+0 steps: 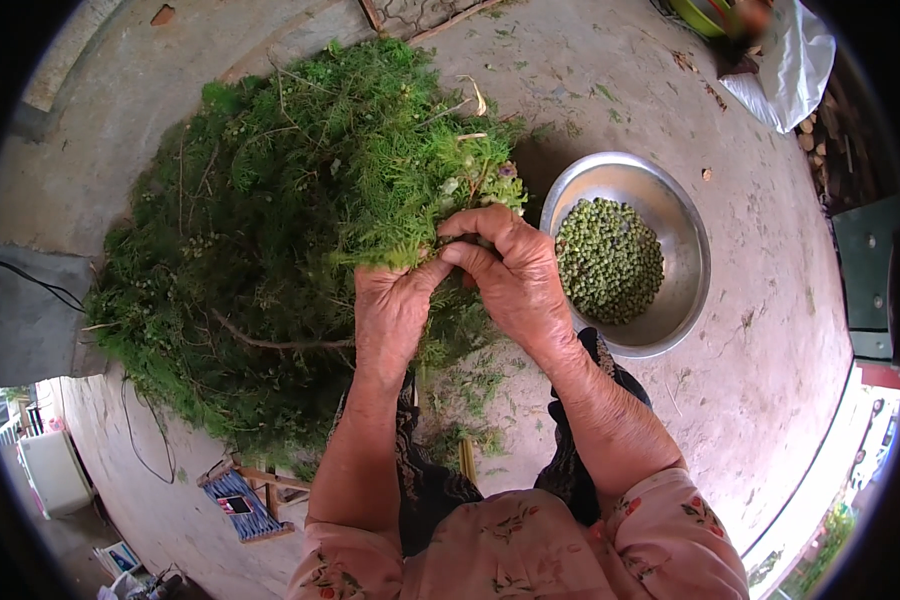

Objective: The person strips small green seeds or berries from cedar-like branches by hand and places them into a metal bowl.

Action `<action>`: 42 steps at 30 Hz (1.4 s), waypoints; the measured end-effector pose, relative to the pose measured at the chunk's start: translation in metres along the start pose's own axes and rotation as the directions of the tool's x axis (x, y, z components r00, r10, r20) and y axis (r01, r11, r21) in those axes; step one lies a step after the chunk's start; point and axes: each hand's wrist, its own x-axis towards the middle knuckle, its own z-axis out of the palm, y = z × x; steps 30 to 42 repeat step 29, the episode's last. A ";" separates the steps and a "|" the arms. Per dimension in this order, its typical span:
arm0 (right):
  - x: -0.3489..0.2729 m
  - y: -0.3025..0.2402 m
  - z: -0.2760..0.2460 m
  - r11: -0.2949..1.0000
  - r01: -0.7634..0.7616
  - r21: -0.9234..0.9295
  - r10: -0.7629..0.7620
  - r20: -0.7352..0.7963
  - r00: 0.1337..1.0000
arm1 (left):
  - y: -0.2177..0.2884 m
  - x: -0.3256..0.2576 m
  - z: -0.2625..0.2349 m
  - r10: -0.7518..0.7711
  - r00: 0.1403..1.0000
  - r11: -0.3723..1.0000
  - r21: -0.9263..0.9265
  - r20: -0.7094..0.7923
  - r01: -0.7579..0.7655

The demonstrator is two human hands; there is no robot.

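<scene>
My left hand [390, 310] is closed around a feathery green conifer sprig [395, 225], which rises above its fingers over the right side of a large heap of cut conifer branches [220, 270]. My right hand [520, 280] meets it, thumb and forefinger pinched together close to my left thumb. Whatever sits in that pinch is hidden by the fingers. Just right of my right hand stands a wide metal basin [688, 275] on the floor. Many small round green cones [610, 260] lie in it.
Loose green bits litter the concrete floor [760, 250]. At lower left is a small folding stool [245, 505] with a phone [234, 505] on its woven seat. A white sack [795, 65] and a yellow-green tub [702, 15] stand at upper right. A black cable [150, 430] trails at left.
</scene>
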 end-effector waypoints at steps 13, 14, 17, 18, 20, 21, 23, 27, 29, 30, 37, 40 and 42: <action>0.016 -0.020 -0.025 0.432 -0.352 0.830 0.425 0.157 0.892 | 0.008 0.006 0.003 -0.373 0.921 0.895 -0.305 -0.115 0.325; 0.014 -0.016 -0.025 0.444 -0.340 0.829 0.418 0.143 0.897 | 0.004 0.005 0.002 -0.343 0.929 0.900 -0.330 -0.139 0.283; 0.012 -0.011 -0.025 0.597 -0.337 0.728 0.416 0.078 0.906 | 0.006 0.005 0.004 -0.275 0.947 0.911 -0.359 -0.168 0.201; 0.011 -0.012 -0.024 0.718 -0.344 0.605 0.414 0.026 0.910 | 0.006 0.004 0.003 -0.314 0.934 0.916 -0.314 -0.173 0.250; 0.009 -0.015 -0.018 0.774 -0.366 0.516 0.429 -0.004 0.903 | 0.006 0.002 0.004 -0.297 0.941 0.923 -0.303 -0.165 0.238; 0.008 -0.016 -0.016 0.820 -0.388 0.421 0.442 -0.033 0.897 | 0.006 0.001 0.003 -0.280 0.947 0.930 -0.291 -0.159 0.226; 0.009 -0.011 -0.015 0.938 -0.315 0.142 0.320 -0.010 0.947 | 0.005 0.002 0.003 -0.273 0.950 0.922 -0.323 -0.148 0.215; 0.010 -0.001 -0.015 0.985 -0.146 -0.095 0.139 -0.073 0.988 | 0.009 0.005 0.006 -0.345 0.924 0.898 -0.346 -0.165 0.274; 0.012 0.002 -0.017 0.975 -0.090 -0.201 0.081 -0.052 0.995 | 0.005 0.006 0.005 -0.358 0.922 0.878 -0.389 -0.149 0.278; 0.012 0.002 -0.017 0.975 -0.090 -0.201 0.081 -0.052 0.995 | 0.005 0.006 0.005 -0.358 0.922 0.878 -0.389 -0.149 0.278; 0.012 0.002 -0.017 0.975 -0.090 -0.201 0.081 -0.052 0.995 | 0.005 0.006 0.005 -0.358 0.922 0.878 -0.389 -0.149 0.278; 0.012 0.002 -0.017 0.975 -0.090 -0.201 0.081 -0.052 0.995 | 0.005 0.006 0.005 -0.358 0.922 0.878 -0.389 -0.149 0.278; 0.012 0.002 -0.017 0.975 -0.090 -0.201 0.081 -0.052 0.995 | 0.005 0.006 0.005 -0.358 0.922 0.878 -0.389 -0.149 0.278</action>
